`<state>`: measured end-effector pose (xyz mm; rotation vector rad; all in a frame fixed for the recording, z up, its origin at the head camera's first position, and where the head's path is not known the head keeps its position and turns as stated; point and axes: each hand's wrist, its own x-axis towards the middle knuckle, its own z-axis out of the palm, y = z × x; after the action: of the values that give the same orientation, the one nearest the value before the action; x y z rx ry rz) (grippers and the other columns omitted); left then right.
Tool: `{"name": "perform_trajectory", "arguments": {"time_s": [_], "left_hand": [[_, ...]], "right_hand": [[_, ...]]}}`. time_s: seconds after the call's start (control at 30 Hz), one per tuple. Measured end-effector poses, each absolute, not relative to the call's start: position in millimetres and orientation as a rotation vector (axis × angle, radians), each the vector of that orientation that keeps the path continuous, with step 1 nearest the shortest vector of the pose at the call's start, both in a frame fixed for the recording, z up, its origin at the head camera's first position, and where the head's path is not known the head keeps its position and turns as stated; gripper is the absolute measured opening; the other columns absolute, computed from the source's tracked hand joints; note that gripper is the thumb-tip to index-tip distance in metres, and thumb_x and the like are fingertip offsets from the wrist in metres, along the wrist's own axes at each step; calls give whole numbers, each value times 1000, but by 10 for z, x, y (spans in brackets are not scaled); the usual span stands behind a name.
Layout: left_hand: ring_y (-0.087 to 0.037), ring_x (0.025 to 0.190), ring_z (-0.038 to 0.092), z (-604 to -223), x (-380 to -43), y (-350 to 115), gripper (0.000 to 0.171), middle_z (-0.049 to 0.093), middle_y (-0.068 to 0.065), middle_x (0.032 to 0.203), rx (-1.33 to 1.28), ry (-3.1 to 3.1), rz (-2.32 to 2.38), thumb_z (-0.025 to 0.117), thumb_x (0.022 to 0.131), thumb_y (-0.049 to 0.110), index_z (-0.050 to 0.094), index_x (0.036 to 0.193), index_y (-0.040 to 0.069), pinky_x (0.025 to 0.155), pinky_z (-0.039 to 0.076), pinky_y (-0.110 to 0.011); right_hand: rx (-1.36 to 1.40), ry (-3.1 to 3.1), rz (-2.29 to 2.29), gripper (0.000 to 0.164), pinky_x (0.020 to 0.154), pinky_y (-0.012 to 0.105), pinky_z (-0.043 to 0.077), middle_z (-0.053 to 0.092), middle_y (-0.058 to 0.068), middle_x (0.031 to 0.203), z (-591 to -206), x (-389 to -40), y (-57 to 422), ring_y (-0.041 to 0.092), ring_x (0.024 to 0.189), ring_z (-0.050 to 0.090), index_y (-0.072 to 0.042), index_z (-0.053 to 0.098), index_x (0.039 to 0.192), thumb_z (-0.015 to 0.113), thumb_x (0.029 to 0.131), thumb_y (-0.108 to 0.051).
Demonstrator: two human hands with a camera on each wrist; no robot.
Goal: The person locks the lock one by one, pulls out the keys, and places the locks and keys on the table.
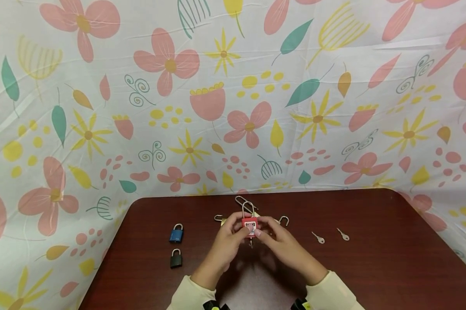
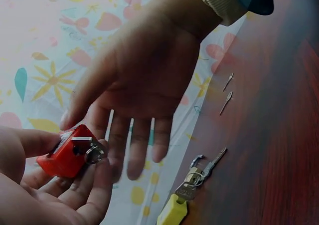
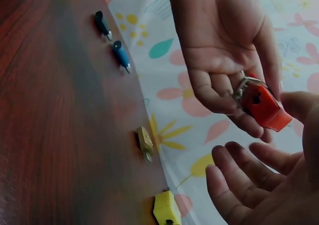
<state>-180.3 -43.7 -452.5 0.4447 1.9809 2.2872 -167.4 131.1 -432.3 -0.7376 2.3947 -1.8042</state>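
In the head view a red padlock stands upright between both hands, its shackle up and a key in its underside. The left hand holds it, thumb across the labelled front. From the other side the right hand pinches its edge with thumb and forefinger. The left wrist view gives the red padlock's keyed end, with the left hand curled round it and the right hand's other fingers extended. In the right wrist view the left hand's fingers lie beneath the red padlock.
Left on the brown table stand a blue padlock and a black padlock. Two loose keys lie to the right. Behind the hands are more locks, including a yellow one and a brass one. Floral cloth hangs behind.
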Motion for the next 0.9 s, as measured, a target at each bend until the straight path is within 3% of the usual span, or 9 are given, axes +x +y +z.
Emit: {"name": "perform_trajectory", "arguments": {"time_s": [0.2, 0.37, 0.47, 0.7, 0.9], "left_hand": [[-23, 89, 61, -4475, -1805, -464, 30, 64, -14, 104, 395, 2020, 2326, 60, 93, 12, 52, 121, 7, 73, 48, -38], [-25, 95, 60, -4454, -1806, -466, 29, 63, -16, 107, 405, 2006, 2389, 58, 94, 9, 51, 121, 4, 80, 48, -33], [-26, 97, 60, -4448, -1802, -466, 28, 63, -17, 108, 405, 2003, 2406, 58, 94, 9, 51, 121, 3, 83, 48, -33], [-27, 94, 62, -4451, -1791, -452, 32, 63, -20, 106, 370, 1967, 2444, 59, 94, 12, 49, 122, 1, 77, 50, -32], [-28, 95, 62, -4474, -1801, -435, 30, 63, -21, 105, 336, 1947, 2480, 60, 94, 12, 51, 120, 1, 80, 49, -36]], "right_hand": [[-745, 2422, -1714, 23, 72, 30, 49, 62, 6, 99, -4576, -1741, 1279, 20, 89, 60, -11, 52, 116, 57, 97, -22], [-744, 2482, -1661, 15, 69, 31, 48, 63, 1, 89, -4653, -1743, 1265, 19, 84, 59, -20, 57, 104, 56, 97, -32], [-792, 2448, -1682, 12, 71, 32, 50, 65, 5, 87, -4666, -1742, 1252, 22, 83, 61, -18, 60, 100, 55, 98, -28], [-927, 2280, -1805, 15, 72, 44, 52, 64, 19, 88, -4510, -1672, 1181, 33, 80, 63, 4, 60, 97, 49, 99, -6], [-814, 2306, -1838, 10, 70, 45, 52, 63, 20, 84, -4334, -1573, 1139, 34, 77, 62, 1, 58, 92, 54, 97, -7]]}}
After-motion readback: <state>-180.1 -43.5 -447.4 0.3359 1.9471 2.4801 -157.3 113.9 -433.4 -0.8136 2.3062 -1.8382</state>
